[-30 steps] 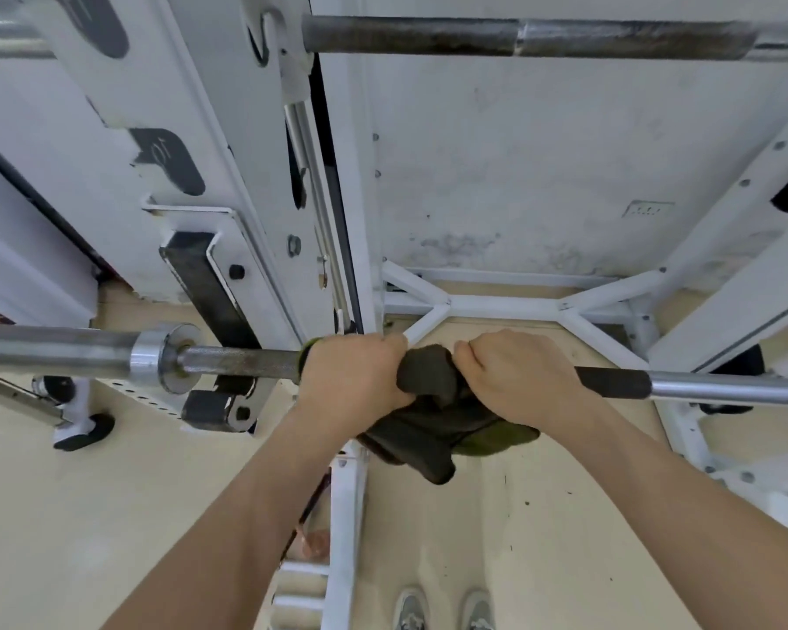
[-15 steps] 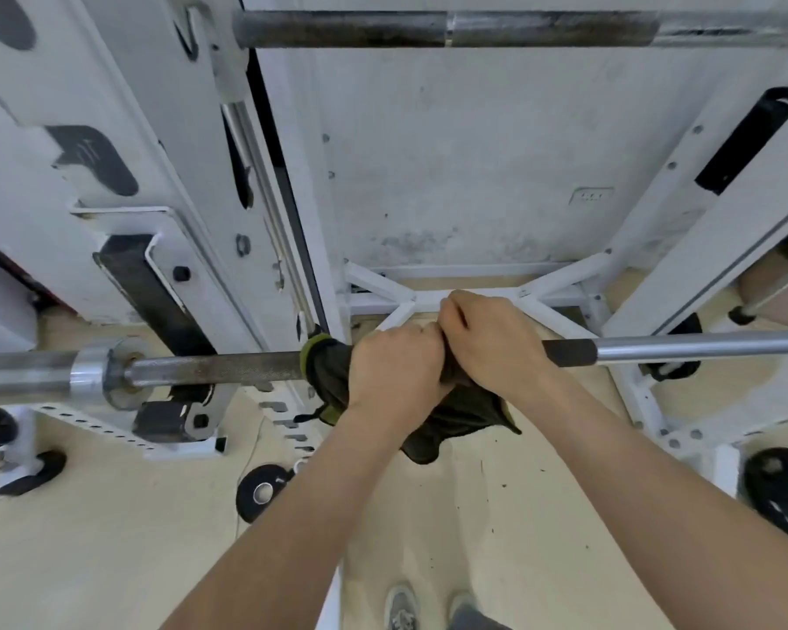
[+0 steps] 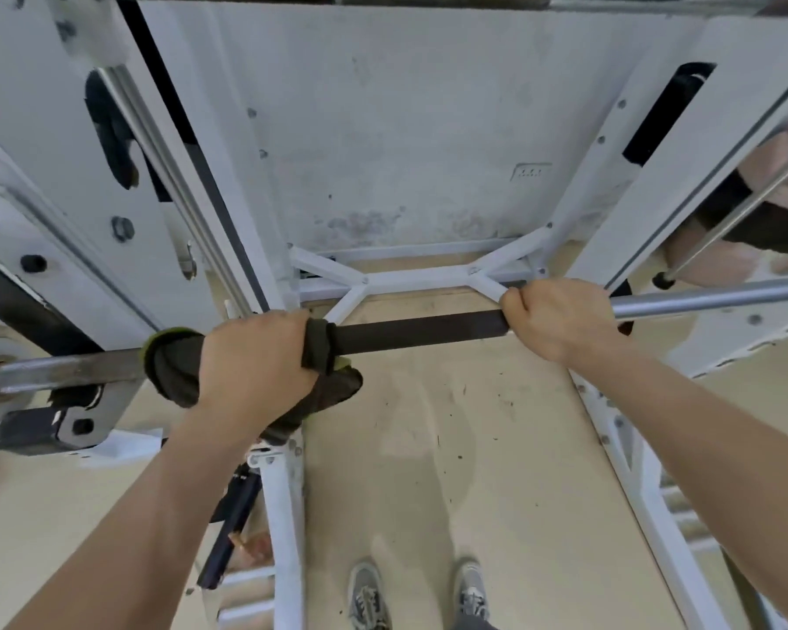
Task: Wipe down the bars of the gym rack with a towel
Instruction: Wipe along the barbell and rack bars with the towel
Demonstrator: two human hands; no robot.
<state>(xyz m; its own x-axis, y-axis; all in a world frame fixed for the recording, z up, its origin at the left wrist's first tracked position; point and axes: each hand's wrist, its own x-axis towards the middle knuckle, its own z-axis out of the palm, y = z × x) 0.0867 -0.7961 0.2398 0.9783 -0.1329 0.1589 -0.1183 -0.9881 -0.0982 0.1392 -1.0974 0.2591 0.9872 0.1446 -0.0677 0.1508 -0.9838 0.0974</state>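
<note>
On bar (image 3: pixel 419 327), left hand (image 3: pixel 255 361) half hiding towel (image 3: pixel 174 366)

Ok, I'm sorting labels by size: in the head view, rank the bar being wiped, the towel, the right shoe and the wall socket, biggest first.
1. bar, crossing the frame
2. towel, partly under the left hand
3. right shoe
4. wall socket
Shoe and socket sit farther away: apparent size only.
</note>
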